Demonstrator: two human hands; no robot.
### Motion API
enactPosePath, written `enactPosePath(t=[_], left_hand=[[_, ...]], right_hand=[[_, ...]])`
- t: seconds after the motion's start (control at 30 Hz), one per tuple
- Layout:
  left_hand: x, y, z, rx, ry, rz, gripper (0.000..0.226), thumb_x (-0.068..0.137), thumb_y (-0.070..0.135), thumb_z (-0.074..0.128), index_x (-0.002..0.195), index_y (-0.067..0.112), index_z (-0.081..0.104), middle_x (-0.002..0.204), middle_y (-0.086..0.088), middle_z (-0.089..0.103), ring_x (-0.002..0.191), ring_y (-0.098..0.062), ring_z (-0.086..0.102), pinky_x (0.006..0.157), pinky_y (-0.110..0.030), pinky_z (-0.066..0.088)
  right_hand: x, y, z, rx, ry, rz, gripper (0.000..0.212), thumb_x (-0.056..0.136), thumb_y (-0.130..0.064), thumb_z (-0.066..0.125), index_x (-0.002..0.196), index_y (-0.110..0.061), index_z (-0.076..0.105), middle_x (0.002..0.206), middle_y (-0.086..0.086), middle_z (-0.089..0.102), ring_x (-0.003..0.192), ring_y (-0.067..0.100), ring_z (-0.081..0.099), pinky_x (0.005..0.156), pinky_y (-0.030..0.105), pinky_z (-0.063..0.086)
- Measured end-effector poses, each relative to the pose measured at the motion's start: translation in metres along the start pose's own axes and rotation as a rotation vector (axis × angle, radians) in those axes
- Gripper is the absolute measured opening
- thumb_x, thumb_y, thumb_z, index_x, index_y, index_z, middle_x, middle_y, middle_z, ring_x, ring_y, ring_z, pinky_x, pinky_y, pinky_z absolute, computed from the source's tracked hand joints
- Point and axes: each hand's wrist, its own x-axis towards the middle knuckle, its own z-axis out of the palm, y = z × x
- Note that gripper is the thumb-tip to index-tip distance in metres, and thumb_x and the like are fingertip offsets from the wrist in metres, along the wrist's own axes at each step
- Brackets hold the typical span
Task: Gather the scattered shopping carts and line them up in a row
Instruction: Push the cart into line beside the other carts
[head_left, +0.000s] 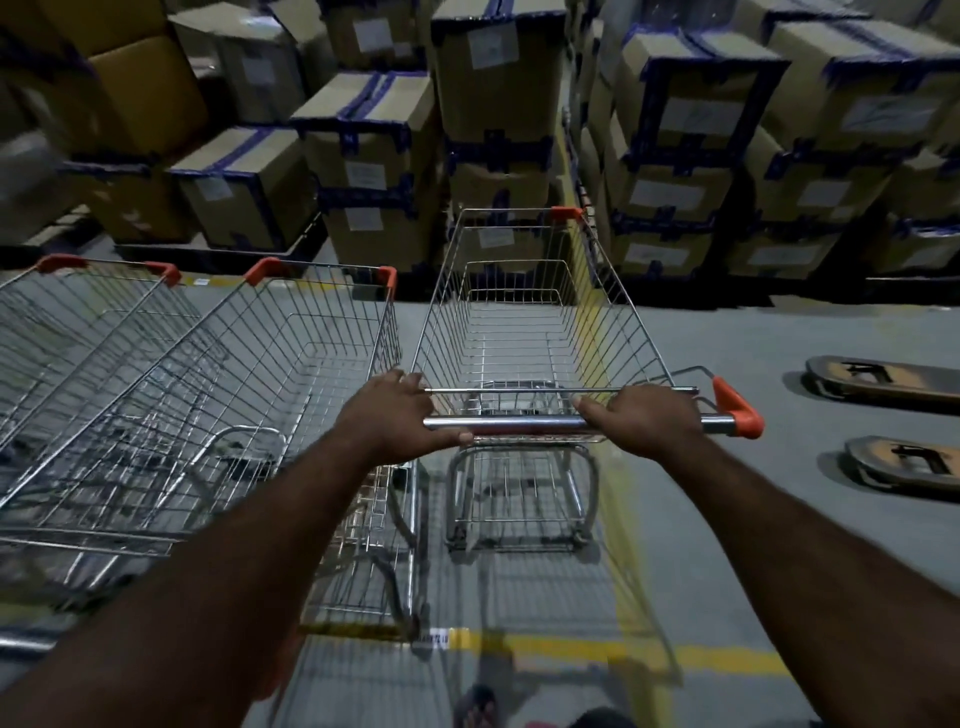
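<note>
A wire shopping cart with orange corner caps stands straight ahead of me, its basket empty. My left hand grips the left end of its chrome handle bar. My right hand grips the same bar further right, just short of the orange end cap. Beside it on the left stands a second empty cart, nearly touching it. A third cart stands at the far left, partly cut off by the frame edge.
Stacks of taped cardboard boxes on pallets fill the space beyond the carts. Two pallet-jack forks lie on the grey floor at the right. Yellow floor lines run under and behind the held cart.
</note>
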Motion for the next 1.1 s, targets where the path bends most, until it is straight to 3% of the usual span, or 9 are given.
enactPosePath(t=[0.13, 0.23, 0.33, 0.43, 0.53, 0.67, 0.97, 1.1], left_hand=[[-0.025, 0.004, 0.007, -0.004, 0.053, -0.055, 0.081, 0.080, 0.076, 0.055, 0.142, 0.023, 0.051, 0.166, -0.006, 0.010, 0.152, -0.031, 0.006, 0.118, -0.052, 0.019], [-0.044, 0.009, 0.019, -0.100, 0.112, -0.162, 0.089, 0.075, 0.056, 0.075, 0.150, 0.023, 0.039, 0.167, -0.002, -0.005, 0.152, -0.032, -0.006, 0.119, -0.058, 0.018], [-0.061, 0.009, 0.033, -0.147, 0.119, -0.258, 0.099, 0.071, 0.055, 0.078, 0.152, 0.022, 0.033, 0.167, -0.003, -0.004, 0.152, -0.034, -0.004, 0.119, -0.059, 0.019], [-0.079, 0.013, 0.038, -0.196, 0.117, -0.325, 0.083, 0.078, 0.042, 0.077, 0.148, 0.016, 0.041, 0.166, -0.010, 0.004, 0.151, -0.034, 0.009, 0.120, -0.055, 0.023], [-0.092, 0.014, 0.042, -0.222, 0.121, -0.333, 0.071, 0.081, 0.032, 0.076, 0.142, 0.011, 0.047, 0.162, -0.014, 0.017, 0.147, -0.033, 0.025, 0.117, -0.049, 0.031], [-0.104, 0.015, 0.045, -0.231, 0.137, -0.330, 0.065, 0.080, 0.032, 0.076, 0.137, 0.012, 0.051, 0.144, -0.012, 0.039, 0.127, -0.027, 0.046, 0.105, -0.045, 0.047], [-0.136, 0.007, 0.044, -0.268, 0.082, -0.303, 0.063, 0.075, 0.033, 0.079, 0.130, 0.016, 0.054, 0.129, -0.009, 0.052, 0.103, -0.023, 0.058, 0.088, -0.040, 0.054], [-0.148, 0.008, 0.048, -0.275, 0.082, -0.290, 0.060, 0.078, 0.034, 0.076, 0.131, 0.018, 0.053, 0.124, -0.011, 0.053, 0.107, -0.025, 0.056, 0.090, -0.041, 0.052]], right_hand=[[-0.025, -0.004, 0.001, 0.023, 0.012, 0.008, 0.091, 0.083, -0.088, 0.012, 0.069, -0.016, 0.068, 0.069, 0.001, 0.062, 0.069, 0.019, 0.060, 0.079, 0.035, 0.053], [-0.048, -0.008, 0.000, 0.042, -0.011, -0.004, 0.089, 0.087, -0.085, 0.015, 0.073, -0.016, 0.069, 0.072, 0.002, 0.063, 0.071, 0.019, 0.060, 0.077, 0.032, 0.052], [-0.067, -0.014, 0.002, 0.012, 0.010, -0.026, 0.085, 0.090, -0.081, 0.016, 0.072, -0.016, 0.068, 0.071, 0.001, 0.062, 0.068, 0.018, 0.057, 0.069, 0.029, 0.046], [-0.082, -0.019, 0.003, 0.005, 0.009, -0.039, 0.083, 0.091, -0.081, 0.016, 0.070, -0.016, 0.065, 0.071, 0.002, 0.060, 0.069, 0.020, 0.057, 0.073, 0.032, 0.048], [-0.093, -0.021, 0.005, 0.011, 0.013, -0.058, 0.082, 0.092, -0.079, 0.016, 0.064, -0.016, 0.061, 0.069, 0.002, 0.060, 0.064, 0.018, 0.054, 0.066, 0.029, 0.043], [-0.104, -0.025, 0.009, 0.010, 0.028, -0.053, 0.086, 0.091, -0.081, 0.014, 0.068, -0.016, 0.065, 0.069, 0.002, 0.061, 0.065, 0.019, 0.056, 0.068, 0.029, 0.046], [-0.127, -0.037, 0.016, 0.050, 0.048, -0.041, 0.088, 0.088, -0.084, 0.014, 0.062, -0.017, 0.065, 0.063, 0.000, 0.059, 0.060, 0.017, 0.056, 0.067, 0.028, 0.046], [-0.133, -0.037, 0.020, 0.016, 0.046, -0.041, 0.092, 0.086, -0.087, 0.011, 0.063, -0.018, 0.068, 0.064, 0.000, 0.061, 0.062, 0.017, 0.058, 0.074, 0.032, 0.053]])
